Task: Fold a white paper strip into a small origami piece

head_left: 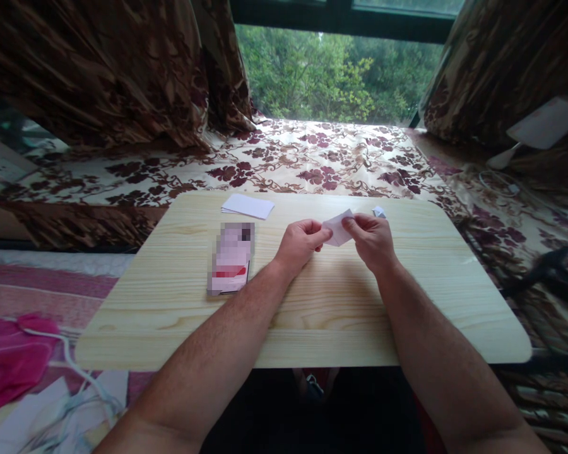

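Hands (299, 244) (375, 239) close together, paper (339, 229) between

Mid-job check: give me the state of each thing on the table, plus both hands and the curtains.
Left hand: pinching the held paper.
Right hand: pinching it too.
Held paper: appears folded, raised between both hands.
Paper stack: lying flat, edges slightly uneven.
Small white piece: beyond right hand, seemingly folded.
Phone-like object: lying down, pixelated.
Curtains: parted.
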Tool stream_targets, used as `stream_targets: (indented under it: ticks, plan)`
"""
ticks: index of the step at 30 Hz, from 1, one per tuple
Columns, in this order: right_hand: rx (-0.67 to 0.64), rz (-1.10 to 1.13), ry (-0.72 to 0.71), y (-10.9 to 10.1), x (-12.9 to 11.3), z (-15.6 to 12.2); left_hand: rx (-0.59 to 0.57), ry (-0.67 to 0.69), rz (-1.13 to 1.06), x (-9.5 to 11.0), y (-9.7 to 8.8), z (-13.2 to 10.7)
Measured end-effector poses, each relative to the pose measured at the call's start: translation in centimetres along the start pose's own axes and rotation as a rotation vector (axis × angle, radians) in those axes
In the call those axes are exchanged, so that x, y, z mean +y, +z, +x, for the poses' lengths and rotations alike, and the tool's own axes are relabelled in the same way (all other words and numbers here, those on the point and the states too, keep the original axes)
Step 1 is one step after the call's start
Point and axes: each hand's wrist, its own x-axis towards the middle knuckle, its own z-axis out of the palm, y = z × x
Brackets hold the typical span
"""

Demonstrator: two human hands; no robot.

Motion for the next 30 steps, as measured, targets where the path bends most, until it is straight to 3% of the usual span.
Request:
stream_targets:
  ticks: [3,6,15,20,24,30]
  plan:
    - [0.004,0.016,0.009,0.0,0.0,0.0,-0.076,0.009,0.074,0.3,-0.1,-0.2]
    - [-0.010,0.059,0.006,0.1,0.0,-0.1,-0.077,0.022,0.134,0.4,-0.2,-0.2]
    - [-0.095,0.095,0.030,0.4,0.1,-0.2,0.039,0.032,-0.014,-0.1,0.2,0.1]
    - [-0.031,0.098,0.011,0.4,0.0,-0.1,0.127,0.082,-0.089,-0.4,0.1,0.4]
    - [0.036,0.090,0.005,0.3,0.1,0.1,0.174,0.140,-0.052,-0.6,0.0,0.6]
    - [-0.018,0.172,0.030,0.3,0.1,0.0,0.213,0.240,0.014,-0.6,0.6,0.1]
